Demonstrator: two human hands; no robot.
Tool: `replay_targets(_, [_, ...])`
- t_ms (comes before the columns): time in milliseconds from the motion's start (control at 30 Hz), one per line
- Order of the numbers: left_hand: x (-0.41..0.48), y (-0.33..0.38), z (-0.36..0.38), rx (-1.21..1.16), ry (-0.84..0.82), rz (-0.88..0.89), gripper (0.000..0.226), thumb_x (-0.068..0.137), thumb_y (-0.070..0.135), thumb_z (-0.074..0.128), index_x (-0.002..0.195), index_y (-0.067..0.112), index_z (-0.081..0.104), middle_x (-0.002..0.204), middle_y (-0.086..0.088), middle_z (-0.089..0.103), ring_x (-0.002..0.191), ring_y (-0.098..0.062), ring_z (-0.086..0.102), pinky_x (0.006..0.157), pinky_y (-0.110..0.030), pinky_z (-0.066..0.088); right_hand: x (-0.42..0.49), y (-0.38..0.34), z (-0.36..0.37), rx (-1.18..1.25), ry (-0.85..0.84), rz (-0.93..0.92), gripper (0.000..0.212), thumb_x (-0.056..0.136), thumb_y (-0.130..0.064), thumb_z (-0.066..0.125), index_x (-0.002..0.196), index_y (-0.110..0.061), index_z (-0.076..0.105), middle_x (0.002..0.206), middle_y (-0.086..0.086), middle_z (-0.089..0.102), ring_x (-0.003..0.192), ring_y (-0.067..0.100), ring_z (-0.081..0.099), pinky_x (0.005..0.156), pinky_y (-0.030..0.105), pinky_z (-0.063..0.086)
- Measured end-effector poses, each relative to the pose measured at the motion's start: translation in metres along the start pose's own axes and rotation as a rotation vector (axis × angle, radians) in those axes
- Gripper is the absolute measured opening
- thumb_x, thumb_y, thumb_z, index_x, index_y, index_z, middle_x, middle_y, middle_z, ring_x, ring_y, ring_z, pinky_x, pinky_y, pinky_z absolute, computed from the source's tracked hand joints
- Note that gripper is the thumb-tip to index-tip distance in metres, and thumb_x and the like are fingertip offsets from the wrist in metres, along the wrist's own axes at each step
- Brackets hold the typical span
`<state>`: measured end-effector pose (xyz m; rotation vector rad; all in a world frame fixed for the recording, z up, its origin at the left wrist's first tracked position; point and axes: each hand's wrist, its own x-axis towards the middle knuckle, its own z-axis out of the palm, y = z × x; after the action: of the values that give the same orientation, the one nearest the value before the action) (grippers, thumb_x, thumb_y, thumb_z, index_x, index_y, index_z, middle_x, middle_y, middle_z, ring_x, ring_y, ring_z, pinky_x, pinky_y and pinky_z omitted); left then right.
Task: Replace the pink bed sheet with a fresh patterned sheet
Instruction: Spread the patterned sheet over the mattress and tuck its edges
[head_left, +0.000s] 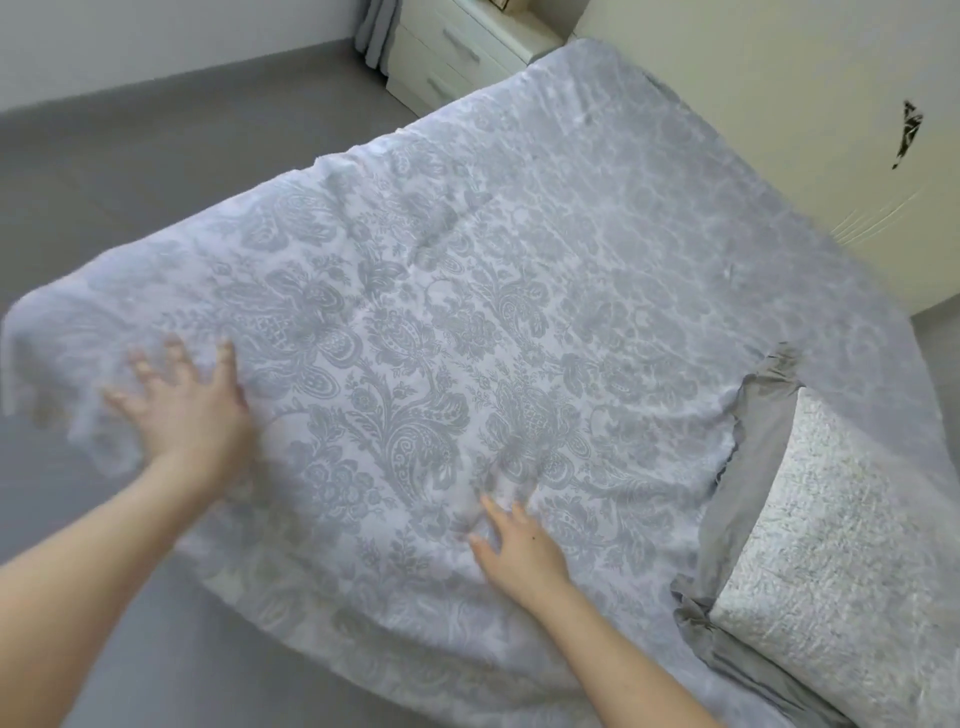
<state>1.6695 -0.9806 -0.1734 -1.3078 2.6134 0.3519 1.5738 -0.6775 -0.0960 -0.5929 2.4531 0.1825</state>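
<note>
Head view: patterned sheet (467, 322) covers the bed, no pink visible. Left hand (182, 410) and right hand (514, 545) lie flat, fingers spread, pressing the sheet, gripping nothing. Risk: near-left corner hangs loose, so hard smoothing could drag the sheet off-centre toward the pillow (831, 545).

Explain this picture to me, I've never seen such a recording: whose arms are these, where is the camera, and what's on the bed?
No machine here: a person works with bare hands, filmed by one camera worn on the head, looking forward and down. The left hand and right hand rest flat, fingers spread, on the grey patterned sheet, which is spread wide. Neither holds anything. A pillow lies at the right; a white bedside cabinet stands behind.
</note>
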Motion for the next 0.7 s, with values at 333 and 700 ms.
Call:
replay_targets(333, [-0.151, 0.037, 0.01, -0.751, 0.321, -0.449, 0.031, 0.091, 0.004, 0.045, 0.12, -0.001, 0.055, 0.12, -0.023, 0.053, 0.108, -0.042, 0.05, 0.092, -0.046, 0.04, -0.033, -0.002, 0.015, -0.298, 0.166, -0.519, 0.02, 0.084, -0.024, 0.058, 0.104, -0.024, 0.058, 0.08, 0.004, 0.064, 0.072, 0.024, 0.063, 0.051, 0.028, 0.038])
replay_targets(700, [-0.21, 0.078, 0.045, -1.982, -0.155, -1.012, 0.042, 0.083, -0.015, 0.033, 0.088, 0.012, 0.065, 0.073, -0.002, 0.062, 0.059, -0.008, 0.053, 0.054, -0.017, 0.042, 0.014, -0.129, 0.004, -1.119, 0.26, -1.641, 0.035, 0.081, -0.018, 0.039, 0.088, -0.012, 0.074, 0.1, 0.008, 0.067, 0.103, 0.029, 0.061, 0.11, 0.049, 0.025])
